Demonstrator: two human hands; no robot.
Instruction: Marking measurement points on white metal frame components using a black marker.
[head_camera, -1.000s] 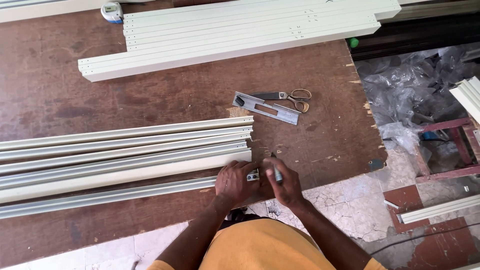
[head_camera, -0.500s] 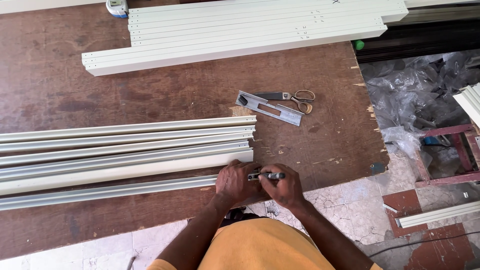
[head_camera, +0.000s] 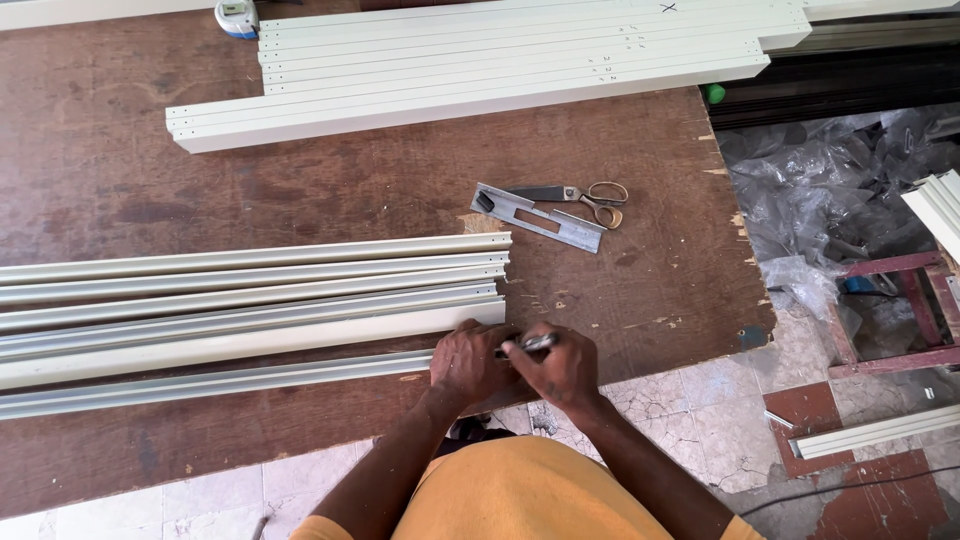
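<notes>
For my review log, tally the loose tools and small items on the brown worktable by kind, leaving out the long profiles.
Scissors: 1
Flat metal template plate: 1
Tape measure, at the far edge, partly cut off: 1
Pen or marker, in the right hand beside the left hand: 1
Total: 4

Both forearms are reaching forward from the near edge, meeting at the centre. The left hand (head_camera: 468, 364) is pressing down, knuckles up. The right hand (head_camera: 560, 368) is curling closed, fingers pinching, touching the left.
</notes>
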